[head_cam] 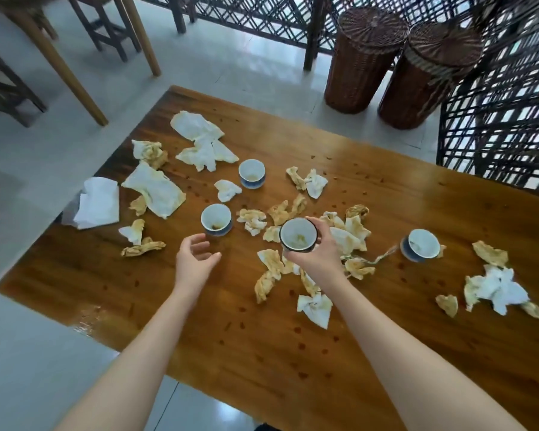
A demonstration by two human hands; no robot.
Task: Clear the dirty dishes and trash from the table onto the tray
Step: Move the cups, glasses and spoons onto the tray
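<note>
My right hand (316,253) holds a small blue-and-white tea cup (297,234) lifted above the wooden table (262,353); the cup has brownish dregs inside. My left hand (195,259) hovers open just in front of a second cup (216,219), not touching it. A third cup (252,173) stands farther back, and a tilted cup (420,245) lies to the right. Several crumpled, stained tissues (156,189) are scattered across the table. No tray is visible.
A white tissue pack (97,203) hangs over the table's left edge. Two wicker baskets (364,54) stand on the floor beyond the far edge, next to a dark lattice screen (498,119). Wooden chair and table legs (75,73) stand at the upper left.
</note>
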